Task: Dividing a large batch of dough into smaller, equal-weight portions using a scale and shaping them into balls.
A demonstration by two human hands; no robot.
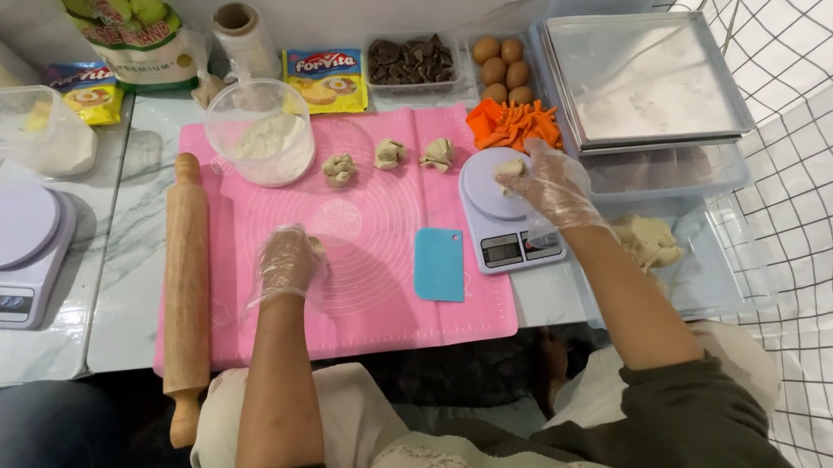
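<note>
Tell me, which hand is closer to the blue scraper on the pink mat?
The right hand, over the small scale just beside the blue scraper. The left hand rests farther off across the pink mat.

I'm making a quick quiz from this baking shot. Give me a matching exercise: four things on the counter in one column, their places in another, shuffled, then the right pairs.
Things:
1. rolling pin
2. blue scraper
3. eggs
4. flour bowl

Places:
A. in a clear tray at the back, behind the orange pieces
B. on the pink mat, beside the small scale
C. along the mat's left edge
D. at the mat's top left corner

Pairs: 1-C, 2-B, 3-A, 4-D
</note>
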